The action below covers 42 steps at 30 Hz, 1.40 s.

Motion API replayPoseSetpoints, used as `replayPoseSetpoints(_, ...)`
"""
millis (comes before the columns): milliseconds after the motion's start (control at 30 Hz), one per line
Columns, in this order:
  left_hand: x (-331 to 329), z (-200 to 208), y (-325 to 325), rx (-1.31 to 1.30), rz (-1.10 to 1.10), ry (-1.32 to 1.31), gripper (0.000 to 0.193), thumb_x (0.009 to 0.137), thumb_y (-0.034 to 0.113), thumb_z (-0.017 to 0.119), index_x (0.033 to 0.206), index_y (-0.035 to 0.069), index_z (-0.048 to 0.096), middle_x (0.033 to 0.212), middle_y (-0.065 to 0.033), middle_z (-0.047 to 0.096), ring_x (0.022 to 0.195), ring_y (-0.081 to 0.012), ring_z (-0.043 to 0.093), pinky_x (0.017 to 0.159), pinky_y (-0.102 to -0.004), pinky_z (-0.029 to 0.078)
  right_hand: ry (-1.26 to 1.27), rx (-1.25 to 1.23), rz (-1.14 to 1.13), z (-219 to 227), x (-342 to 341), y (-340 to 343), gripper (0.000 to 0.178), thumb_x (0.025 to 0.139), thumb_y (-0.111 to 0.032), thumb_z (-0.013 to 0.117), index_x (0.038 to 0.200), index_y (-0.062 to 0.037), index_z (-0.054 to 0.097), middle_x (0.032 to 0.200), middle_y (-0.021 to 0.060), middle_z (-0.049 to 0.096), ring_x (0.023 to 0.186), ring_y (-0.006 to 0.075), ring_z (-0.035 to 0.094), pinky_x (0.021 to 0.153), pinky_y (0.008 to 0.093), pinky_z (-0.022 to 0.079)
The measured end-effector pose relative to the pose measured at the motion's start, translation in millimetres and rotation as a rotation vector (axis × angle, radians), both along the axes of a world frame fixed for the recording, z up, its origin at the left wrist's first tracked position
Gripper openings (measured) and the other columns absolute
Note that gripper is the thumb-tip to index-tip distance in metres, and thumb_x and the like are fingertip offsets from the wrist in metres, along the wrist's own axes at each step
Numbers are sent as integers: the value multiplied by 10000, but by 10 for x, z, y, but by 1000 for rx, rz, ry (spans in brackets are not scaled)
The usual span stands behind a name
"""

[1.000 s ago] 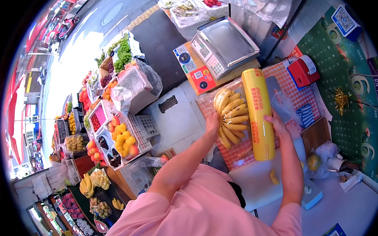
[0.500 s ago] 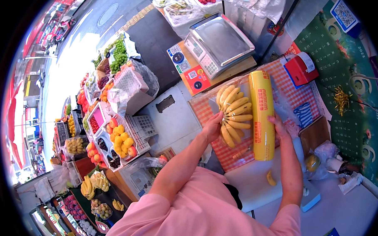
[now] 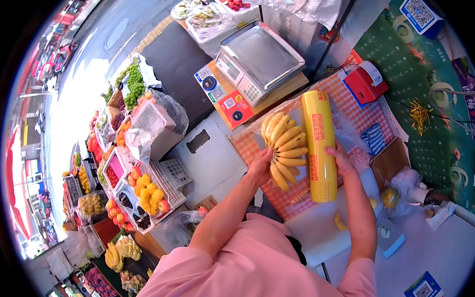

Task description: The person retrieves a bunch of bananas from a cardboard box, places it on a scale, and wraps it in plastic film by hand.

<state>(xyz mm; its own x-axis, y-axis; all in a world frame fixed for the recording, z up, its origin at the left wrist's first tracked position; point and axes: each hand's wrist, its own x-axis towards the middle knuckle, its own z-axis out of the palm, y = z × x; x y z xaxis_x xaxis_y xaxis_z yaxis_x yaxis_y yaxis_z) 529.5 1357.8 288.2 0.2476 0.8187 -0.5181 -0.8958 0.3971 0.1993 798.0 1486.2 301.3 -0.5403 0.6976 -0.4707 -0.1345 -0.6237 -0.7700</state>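
A bunch of yellow bananas is gripped near its stem end by my left hand, its fruits fanned out to the upper right. Just right of it stands a thick yellow roll of cling film with red print. My right hand is closed on the roll's right side, thumb on its face and the other fingers partly hidden. Beneath both lies a red-and-white checked cloth with clear film over part of it. A single small banana rests on the white surface nearer me.
Beyond the bananas, a weighing scale sits on a wooden board. A red box-shaped device stands at the far right of the cloth. Crates of mangoes and other fruit line the left. A brown board lies right of my right hand.
The whole view has shifted, so the scale and stall appear further left. Both hands keep their hold on the bananas and the roll, with little other visible movement.
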Motion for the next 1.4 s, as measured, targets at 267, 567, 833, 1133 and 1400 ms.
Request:
replayPoseSetpoints(267, 30, -281, 13, -19, 27, 135, 404, 1046, 303, 415, 1366, 57, 421, 1341, -111, 545, 1200, -271, 564, 1028, -457, 462, -119, 24, -57, -3, -33, -95, 711, 798, -260, 703, 1410, -59, 401, 1249, 86, 565, 1125, 199, 561, 969, 358, 468)
replayPoseSetpoints(567, -823, -142, 43, 84, -36, 173, 440, 1047, 338, 395, 1356, 29, 445, 1312, -129, 566, 1174, -279, 585, 1010, -446, 478, -192, -15, -134, 438, -149, -174, 616, 783, -242, 708, 1313, -32, 476, 1163, 101, 603, 1031, 201, 612, 880, 328, 516)
replayPoseSetpoints(833, -1149, 457, 193, 57, -117, 347, 468, 1046, 346, 396, 1381, 21, 420, 1340, -140, 544, 1192, -277, 576, 1015, -444, 478, -86, 107, -204, 701, -343, -191, 699, 761, -234, 742, 1361, -18, 456, 1193, 104, 606, 1053, 200, 611, 908, 329, 503)
replayPoseSetpoints(1133, -729, 1062, 342, 177, -262, 124, 574, 1002, 420, 461, 1445, 68, 363, 1372, -169, 520, 1222, -327, 552, 1032, -503, 455, -285, 34, -540, 204, -665, -623, 785, 747, -19, 793, 1433, -28, 410, 1304, 92, 571, 1152, 201, 570, 981, 333, 465)
replayPoseSetpoints(1400, 270, 1204, 465, 195, -500, 8, 623, 995, 453, 456, 1459, 53, 340, 1433, -162, 469, 1302, -334, 484, 1097, -496, 391, -245, 426, -527, 315, -838, -984, 660, 850, -101, 710, 1430, -27, 406, 1354, 100, 532, 1193, 196, 539, 1008, 346, 447)
